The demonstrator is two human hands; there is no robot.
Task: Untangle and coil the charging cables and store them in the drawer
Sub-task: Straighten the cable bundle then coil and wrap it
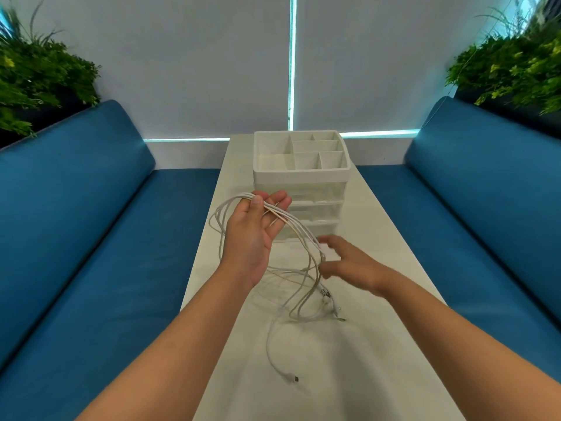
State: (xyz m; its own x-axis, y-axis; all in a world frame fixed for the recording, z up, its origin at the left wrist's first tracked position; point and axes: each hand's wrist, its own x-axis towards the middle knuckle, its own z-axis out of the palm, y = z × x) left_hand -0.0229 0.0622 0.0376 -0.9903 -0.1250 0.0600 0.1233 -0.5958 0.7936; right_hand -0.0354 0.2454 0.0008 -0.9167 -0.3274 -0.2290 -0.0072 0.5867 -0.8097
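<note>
1. Landmark: a white drawer unit (300,189) with a compartmented top tray and translucent drawers stands on the white table (379,344); all places below are given relative to it
2. The charging cables (303,278), several white strands in one tangle, lie in front of the drawer unit: the upper loops are lifted off the table, the lower loops and a loose plug (293,378) rest on the tabletop nearer the viewer
3. The left hand (253,235), raised just before the drawer unit's front, holds a bundle of strands draped across its fingers, the thumb pressing them down
4. The right hand (346,262), lower and to the right of that front, is blurred; its fingers appear spread beside the hanging strands, and whether it touches any cannot be told
5. Step in hand, by judgement: untangling; no cable is yet coiled and the drawers look closed
6. The next move calls for isolating one strand, following it to its plug, and drawing it free without tightening the remaining loops
</note>
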